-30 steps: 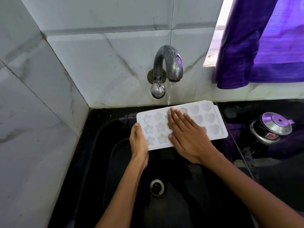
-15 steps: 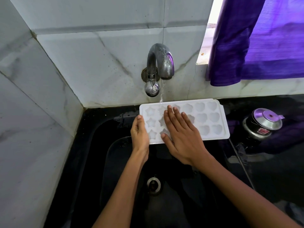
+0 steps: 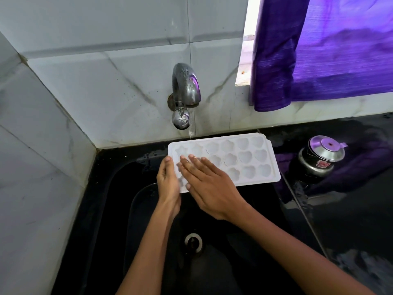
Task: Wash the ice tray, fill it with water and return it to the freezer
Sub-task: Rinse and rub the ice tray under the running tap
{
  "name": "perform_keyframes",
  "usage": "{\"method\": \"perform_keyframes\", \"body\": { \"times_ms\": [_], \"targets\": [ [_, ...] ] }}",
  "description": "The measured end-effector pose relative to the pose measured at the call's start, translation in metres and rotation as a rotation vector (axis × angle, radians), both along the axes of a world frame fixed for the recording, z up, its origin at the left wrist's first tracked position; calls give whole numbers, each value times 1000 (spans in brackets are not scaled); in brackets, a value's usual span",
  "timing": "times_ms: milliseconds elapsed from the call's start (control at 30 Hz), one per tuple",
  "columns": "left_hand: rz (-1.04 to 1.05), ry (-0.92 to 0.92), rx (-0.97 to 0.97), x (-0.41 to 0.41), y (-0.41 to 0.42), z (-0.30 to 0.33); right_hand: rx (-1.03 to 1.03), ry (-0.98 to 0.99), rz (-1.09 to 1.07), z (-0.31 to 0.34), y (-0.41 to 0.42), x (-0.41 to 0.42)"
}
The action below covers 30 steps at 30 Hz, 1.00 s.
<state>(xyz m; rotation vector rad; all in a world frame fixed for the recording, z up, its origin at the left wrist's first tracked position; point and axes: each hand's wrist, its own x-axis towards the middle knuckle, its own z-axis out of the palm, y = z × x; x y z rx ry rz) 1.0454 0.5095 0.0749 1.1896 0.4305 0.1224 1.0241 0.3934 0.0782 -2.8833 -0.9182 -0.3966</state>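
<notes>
The left hand [image 3: 169,181] grips the left end of the tray [image 3: 225,161], fingers curled under its edge; the right hand [image 3: 209,184] lies flat, fingers straight, on the tray's left moulds; the tray hangs over the sink [image 3: 110,188] at its back edge; water from the tap [image 3: 185,90] falls on its far rim; 1 steel pot [image 3: 319,159] stands on the counter [image 3: 350,209], right.

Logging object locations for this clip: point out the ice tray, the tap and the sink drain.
ice tray [image 3: 247,159], head view, on a heart-shaped mould.
tap [image 3: 187,84], head view, on the curved spout.
sink drain [image 3: 193,242], head view, on its metal ring.
</notes>
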Motion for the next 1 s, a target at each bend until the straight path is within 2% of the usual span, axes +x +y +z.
{"method": "perform_keyframes", "body": {
  "times_ms": [133, 200, 367, 567, 800, 867, 1000],
  "targets": [
    [-45, 22, -46, 0, -2, -3, 84, 20, -247, 3, -12, 4],
    [-72, 39, -67, 1, -6, -1, 75, 18, -302, 10, -3, 9],
    [-154, 9, -51, 1, -12, 2, -19, -19, -174, 16, 21, 12],
    [-103, 42, -64, -8, -6, -4, -63, -56, -12, 4, -1, -5],
    [-88, -12, 17, -15, -6, 1, 158, 10, -356, 10, -1, -2],
    [-72, -27, 21, -12, -7, 6, 160, 21, -305, 18, 15, 3],
    [-56, -51, 15, -8, 1, 11, 34, -20, -80, 22, 34, 4]
  ]
}}
